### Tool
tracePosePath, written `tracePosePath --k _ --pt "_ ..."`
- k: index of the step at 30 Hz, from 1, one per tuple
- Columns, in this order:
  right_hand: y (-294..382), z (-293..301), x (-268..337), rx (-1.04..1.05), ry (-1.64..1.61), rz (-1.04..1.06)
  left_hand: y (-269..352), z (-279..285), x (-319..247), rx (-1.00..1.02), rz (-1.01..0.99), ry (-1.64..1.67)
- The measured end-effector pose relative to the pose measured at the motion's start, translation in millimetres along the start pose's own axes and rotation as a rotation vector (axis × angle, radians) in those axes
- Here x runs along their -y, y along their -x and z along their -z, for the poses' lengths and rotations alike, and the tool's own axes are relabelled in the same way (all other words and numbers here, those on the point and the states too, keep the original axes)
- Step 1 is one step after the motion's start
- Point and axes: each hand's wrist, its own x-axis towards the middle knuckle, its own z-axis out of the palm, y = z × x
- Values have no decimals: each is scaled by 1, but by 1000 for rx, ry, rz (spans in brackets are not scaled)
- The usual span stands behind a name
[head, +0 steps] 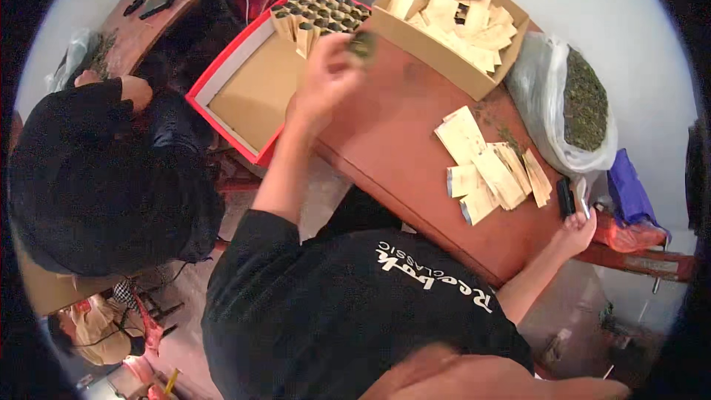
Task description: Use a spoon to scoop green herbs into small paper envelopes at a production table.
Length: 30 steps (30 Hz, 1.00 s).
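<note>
My left hand (333, 75) is raised at the table's far left side, beside a red-edged shallow box (253, 97). Its fingers are curled around a small dark green object (362, 44), too blurred to name exactly. Upright open paper packets (308, 36) with dark mouths stand packed in the far end of that box. At the right side of the table, my right hand (579, 230) grips a shiny metal utensil (583, 200), its shape partly hidden. A black object (565, 197) lies beside it. Several flat paper packets (497, 172) lie loosely overlapped on the reddish-brown table (389, 116).
A cardboard box (433, 55) full of paper packets stands at the back. Right of it, a clear plastic bag (547, 105) holds dried green herb (586, 100). Blue and red plastic bags (633, 194) lie at the right edge. Another person (111, 178) sits at left by another table (161, 8).
</note>
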Motion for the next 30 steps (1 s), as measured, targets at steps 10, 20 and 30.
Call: tracePosePath --k 10,20,30 --pt "-6 -2 -24 13 -86 -113 -60 179 160 -378 -28 -723" --pt "-9 8 -35 103 -46 -142 -95 158 210 -364 26 -888" --pt "-5 0 -34 116 -51 -181 -91 138 185 -431 46 -1008"
